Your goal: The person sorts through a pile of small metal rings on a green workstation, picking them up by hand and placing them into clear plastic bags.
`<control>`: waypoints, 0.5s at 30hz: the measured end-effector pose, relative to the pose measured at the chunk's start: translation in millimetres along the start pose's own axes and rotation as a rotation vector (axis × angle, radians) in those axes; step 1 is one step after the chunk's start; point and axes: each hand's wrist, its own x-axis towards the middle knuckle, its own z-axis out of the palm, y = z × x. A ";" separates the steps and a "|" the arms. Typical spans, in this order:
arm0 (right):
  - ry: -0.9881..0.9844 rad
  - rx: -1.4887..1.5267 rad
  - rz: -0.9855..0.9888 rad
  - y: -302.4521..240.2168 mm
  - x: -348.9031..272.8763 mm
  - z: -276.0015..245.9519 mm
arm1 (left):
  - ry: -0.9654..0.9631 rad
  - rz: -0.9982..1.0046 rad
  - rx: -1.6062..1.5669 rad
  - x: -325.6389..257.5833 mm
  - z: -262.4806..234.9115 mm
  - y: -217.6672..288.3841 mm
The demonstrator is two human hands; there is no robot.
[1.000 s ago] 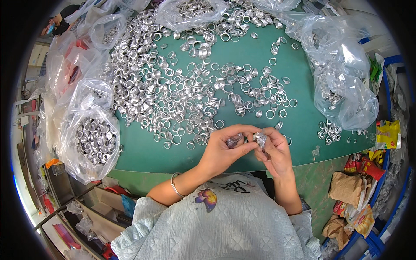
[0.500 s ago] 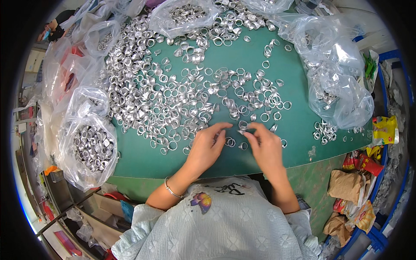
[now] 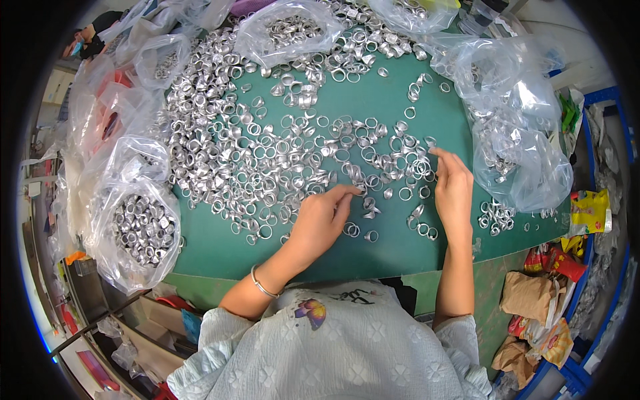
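Many silver metal rings [image 3: 267,153] lie loose over the green tabletop [image 3: 320,257], thickest at the left and centre. My left hand [image 3: 319,217] rests low over the centre, index finger stretched out to the edge of the rings and thumb below it; no ring shows clearly in its grasp. A few rings [image 3: 370,208] lie just right of its fingertips. My right hand [image 3: 455,190] reaches forward at the right of the spread, fingers extended and thumb apart. Its index fingertip is at a single ring [image 3: 431,141], and whether it touches cannot be made out.
A clear plastic bag of rings [image 3: 143,230] stands at the left edge, another bag [image 3: 287,30] at the back. Large clear bags [image 3: 517,120] lie at the right, near a small ring pile [image 3: 497,217]. Paper bags and packets [image 3: 530,293] sit beyond the table at the right.
My right hand has left the centre and moved right and forward to a ring at the far side. Rings it was handling now lie on the table. The left hand has barely shifted.
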 end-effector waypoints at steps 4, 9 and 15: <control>-0.222 -0.086 0.182 -34.1 20.6 -1.4 | 0.142 0.191 -0.024 2.6 4.7 -9.2; -0.081 0.159 -0.020 -33.0 25.6 14.1 | -0.013 0.070 -0.168 -4.4 -10.0 -0.8; -0.208 -0.207 0.039 -44.0 26.5 22.1 | 0.193 0.175 -0.091 -19.0 -17.4 -15.3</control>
